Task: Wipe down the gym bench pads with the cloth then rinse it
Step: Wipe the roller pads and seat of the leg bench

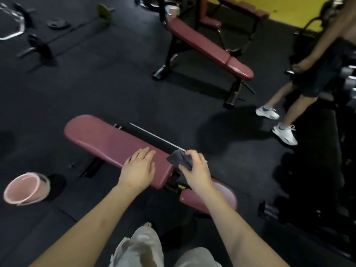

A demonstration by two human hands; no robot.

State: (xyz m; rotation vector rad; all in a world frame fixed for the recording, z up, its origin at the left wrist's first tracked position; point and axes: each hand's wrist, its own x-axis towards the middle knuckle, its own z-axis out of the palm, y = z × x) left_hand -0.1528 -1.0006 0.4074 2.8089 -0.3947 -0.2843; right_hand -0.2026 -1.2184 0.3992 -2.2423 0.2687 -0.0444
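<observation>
Dark gym flooring (115, 89); cloth (178, 158) was held bunched in the right hand (194, 170) at the long pad's (107, 139) near end, pad stretching leftward; left hand (138, 168) rested flat, released.

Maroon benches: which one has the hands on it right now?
The near bench: the left hand rests flat on its long pad and the right hand grips the dark cloth at its edge. The far bench stands untouched.

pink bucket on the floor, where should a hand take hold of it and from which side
Grip the pink bucket by its open rim, coming from above on the side nearest the bench. It stands mouth-up on the floor, and no handle is clearly visible.
</observation>
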